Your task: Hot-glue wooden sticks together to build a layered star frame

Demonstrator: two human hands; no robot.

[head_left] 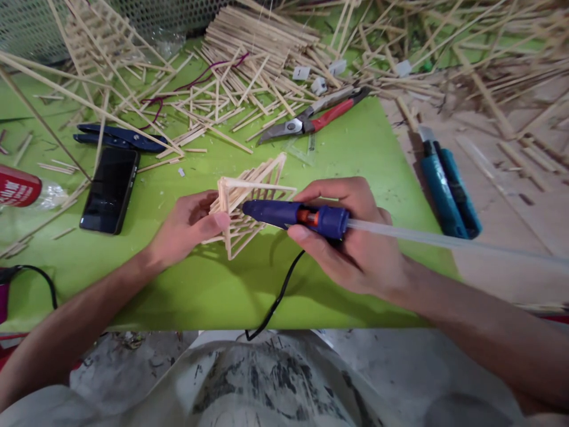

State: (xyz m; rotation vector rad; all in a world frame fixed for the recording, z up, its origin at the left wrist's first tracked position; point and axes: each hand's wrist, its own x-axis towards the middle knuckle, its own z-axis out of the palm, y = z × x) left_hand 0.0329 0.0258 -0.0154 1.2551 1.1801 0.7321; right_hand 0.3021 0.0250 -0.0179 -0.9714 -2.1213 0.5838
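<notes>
My left hand (189, 225) is closed on the left side of a small framework of thin wooden sticks (229, 237), thumb in front and fingers behind. Several sticks lie close together inside the frame. In my right hand (360, 249) is a blue hot glue gun (275, 212) with an orange part showing in its body. Its nozzle points left into the framework; whether it touches a stick I cannot tell. A long translucent glue stick (422, 236) juts from the gun's rear, and a black cord (280, 296) hangs below it.
Red-handled snips (306, 121) lie beyond the framework, and utility knives (444, 184) lie right. A phone (109, 190), dark blue pliers-like tool (120, 138) and red-labelled bottle (26, 187) are left. Loose wooden sticks (262, 41) cover the back of the green table (178, 296).
</notes>
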